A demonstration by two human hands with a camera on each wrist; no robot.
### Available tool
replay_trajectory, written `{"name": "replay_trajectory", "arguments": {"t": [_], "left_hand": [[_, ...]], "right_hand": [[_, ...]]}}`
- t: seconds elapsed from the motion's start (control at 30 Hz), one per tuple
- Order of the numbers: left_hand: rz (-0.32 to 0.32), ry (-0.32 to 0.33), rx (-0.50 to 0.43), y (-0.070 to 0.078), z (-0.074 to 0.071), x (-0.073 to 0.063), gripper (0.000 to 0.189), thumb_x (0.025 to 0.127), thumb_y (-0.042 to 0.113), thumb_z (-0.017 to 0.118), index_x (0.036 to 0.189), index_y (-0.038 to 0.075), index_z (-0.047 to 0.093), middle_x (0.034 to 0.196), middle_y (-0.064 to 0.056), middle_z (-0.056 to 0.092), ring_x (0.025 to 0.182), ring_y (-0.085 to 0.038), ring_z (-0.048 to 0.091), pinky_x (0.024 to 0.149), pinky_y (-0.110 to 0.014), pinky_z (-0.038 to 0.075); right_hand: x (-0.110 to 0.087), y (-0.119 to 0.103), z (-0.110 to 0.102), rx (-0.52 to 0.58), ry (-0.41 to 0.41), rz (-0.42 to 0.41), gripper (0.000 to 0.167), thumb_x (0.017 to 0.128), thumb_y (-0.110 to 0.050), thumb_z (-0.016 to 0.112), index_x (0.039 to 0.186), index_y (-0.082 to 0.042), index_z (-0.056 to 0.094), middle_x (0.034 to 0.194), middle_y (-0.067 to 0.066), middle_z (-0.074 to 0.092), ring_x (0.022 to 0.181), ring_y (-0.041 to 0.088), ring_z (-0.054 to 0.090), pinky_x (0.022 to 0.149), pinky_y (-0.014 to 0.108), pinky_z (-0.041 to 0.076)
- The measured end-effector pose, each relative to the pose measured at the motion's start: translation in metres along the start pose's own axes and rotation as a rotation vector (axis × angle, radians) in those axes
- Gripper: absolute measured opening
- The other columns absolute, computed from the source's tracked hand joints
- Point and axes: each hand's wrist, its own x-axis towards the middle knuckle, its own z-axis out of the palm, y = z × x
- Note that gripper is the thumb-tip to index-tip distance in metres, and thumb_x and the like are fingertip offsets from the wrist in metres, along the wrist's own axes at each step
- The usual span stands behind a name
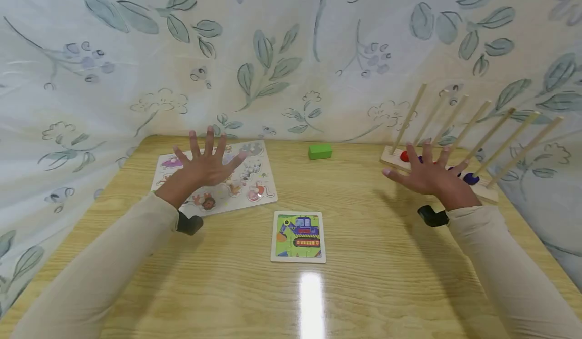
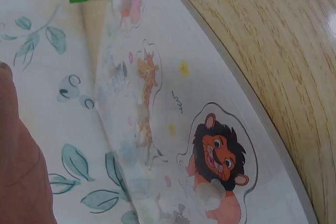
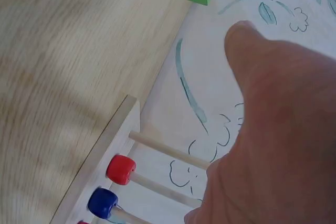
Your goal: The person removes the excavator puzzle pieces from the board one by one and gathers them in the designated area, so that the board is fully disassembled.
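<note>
My left hand (image 1: pixel 204 168) is held above the animal puzzle board (image 1: pixel 236 200), its fingers spread wide and nothing in it. A lion piece (image 2: pixel 218 156) sits in that board in the left wrist view. On the other side, my right hand (image 1: pixel 427 175) hovers with splayed fingers in front of the wooden peg rack (image 1: pixel 486 191), overlapping part of it. Red and blue beads, such as a red bead (image 3: pixel 121 169), are on the rack's pegs. Between the hands lies a square white-framed puzzle (image 1: pixel 298 237) with an excavator picture.
A green block (image 1: pixel 320 151) rests near the back edge of the wooden table (image 1: pixel 354 288). Floral cloth (image 1: pixel 282 66) rises behind the table and hangs at both sides. The rack's tall dowels (image 1: pixel 411 116) stick up at the back right.
</note>
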Motion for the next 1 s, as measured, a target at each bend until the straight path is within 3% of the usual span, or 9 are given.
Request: {"name": "replay_trajectory", "arguments": {"t": [0.23, 0.4, 0.53, 0.73, 0.87, 1.0], "left_hand": [[0.110, -0.018, 0.032, 0.010, 0.012, -0.003, 0.092, 0.091, 0.074, 0.011, 0.157, 0.012, -0.005, 0.158, -0.017, -0.021, 0.139, -0.046, -0.025, 0.095, -0.077, -0.017], [0.252, 0.022, 0.026, 0.016, 0.020, -0.007, 0.083, 0.098, 0.065, 0.015, 0.157, 0.006, 0.006, 0.160, -0.022, -0.007, 0.144, -0.044, -0.008, 0.107, -0.071, -0.001], [0.361, 0.022, -0.036, 0.018, 0.020, -0.015, 0.078, 0.101, 0.058, 0.024, 0.153, 0.000, 0.023, 0.159, -0.024, 0.005, 0.145, -0.042, 0.005, 0.112, -0.063, 0.012], [0.465, 0.021, -0.218, 0.021, 0.023, -0.032, 0.062, 0.105, 0.044, 0.033, 0.152, 0.003, 0.031, 0.159, -0.013, 0.022, 0.144, -0.030, 0.021, 0.115, -0.049, 0.021], [0.538, 0.064, -0.286, 0.021, 0.031, -0.042, 0.052, 0.105, 0.029, 0.045, 0.149, 0.002, 0.037, 0.152, -0.012, 0.038, 0.140, -0.028, 0.033, 0.113, -0.046, 0.027], [0.579, 0.080, -0.271, 0.024, 0.039, -0.053, 0.051, 0.101, 0.021, 0.055, 0.146, 0.002, 0.042, 0.145, -0.014, 0.046, 0.135, -0.030, 0.041, 0.109, -0.047, 0.034]], "right_hand": [[-0.001, -0.008, 0.003, 0.095, -0.029, -0.061, 0.100, 0.094, -0.061, 0.048, 0.153, 0.001, -0.004, 0.148, 0.042, -0.012, 0.127, 0.070, -0.014, 0.089, 0.086, 0.006], [-0.001, -0.015, 0.012, 0.122, 0.033, -0.115, 0.089, 0.096, -0.046, 0.055, 0.152, 0.006, 0.010, 0.151, 0.040, 0.000, 0.131, 0.066, -0.004, 0.097, 0.080, 0.011], [-0.002, -0.019, 0.019, 0.139, 0.063, -0.163, 0.076, 0.099, -0.036, 0.055, 0.149, 0.010, 0.021, 0.149, 0.040, 0.017, 0.133, 0.061, 0.015, 0.103, 0.072, 0.019], [-0.005, -0.032, 0.029, 0.093, 0.136, -0.173, 0.057, 0.100, -0.032, 0.055, 0.140, 0.007, 0.044, 0.134, 0.033, 0.049, 0.117, 0.050, 0.050, 0.093, 0.063, 0.042], [-0.007, -0.041, 0.035, 0.106, 0.206, -0.216, 0.045, 0.098, -0.025, 0.058, 0.131, 0.007, 0.055, 0.123, 0.029, 0.060, 0.111, 0.045, 0.057, 0.089, 0.059, 0.046], [-0.008, -0.048, 0.042, 0.145, 0.253, -0.286, 0.037, 0.097, -0.019, 0.061, 0.125, 0.006, 0.062, 0.117, 0.024, 0.065, 0.105, 0.040, 0.062, 0.085, 0.055, 0.050]]}}
